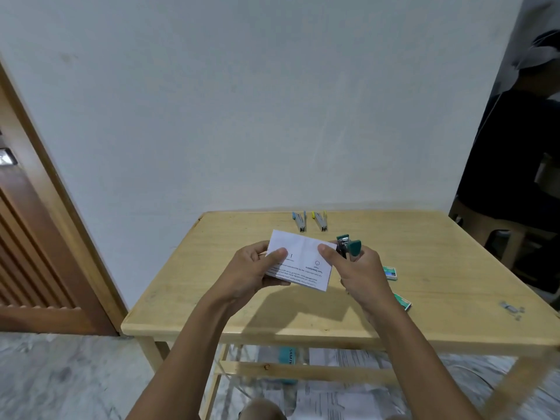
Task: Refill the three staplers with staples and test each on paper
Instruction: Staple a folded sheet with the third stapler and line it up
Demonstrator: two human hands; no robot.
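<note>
Centre of frame, above the wooden table (439,268): a folded printed paper (303,263) is held up off the surface, flat toward the camera. The left hand (256,269) pinches its left edge, thumb on top and fingers beneath, probably to keep the sheet taut and steady. The right hand (362,272) is curled round the green stapler (348,248), thumb stretched onto the paper's right edge. The stapler's mouth sits at that edge, upper right of the sheet; whether the paper is already between its jaws cannot be told. This looks like lining up a test staple near the margin, where the throat can reach. Upper centre of the table, the blue stapler (299,221) and yellow stapler (319,221) lie side by side, close but apart, well clear of the hands, likely parked so that one is handled at a time. Two small staple boxes (390,272) lie right of the right hand, within easy reach for refilling. A small metal piece (512,309) lies at the table's right edge; too blurred to identify. Loose printed sheets (348,359) lie on the floor under the table.
</note>
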